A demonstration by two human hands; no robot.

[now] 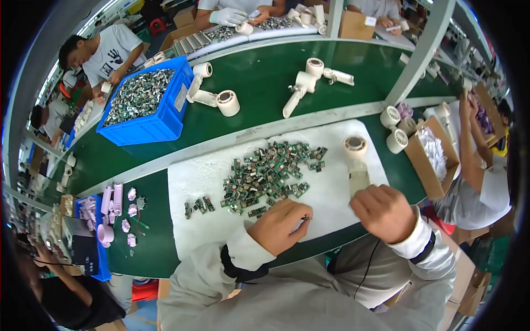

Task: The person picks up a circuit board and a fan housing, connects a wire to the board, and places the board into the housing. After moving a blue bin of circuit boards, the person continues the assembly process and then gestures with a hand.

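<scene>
My left hand (280,227) is closed in a pinch at the front of the white foam sheet (199,243). A small dark piece (305,218) shows at its fingertips, mostly hidden. Just beyond lies a heap of small green circuit boards (265,174), with several set apart in a short row (199,206) to the left. My right hand (385,213) is curled at the near end of a cream handheld fan housing (355,147). That housing has a round head and a pale handle pointing toward me. Whether the fingers grip the handle or something hidden, I cannot tell.
A blue bin (149,129) full of boards stands beyond the foam, near cream fan housings (227,103) on the green belt (254,77). Lilac parts (131,209) lie at left. A metal post (419,55) and cardboard box (436,165) are at right. Co-workers sit around.
</scene>
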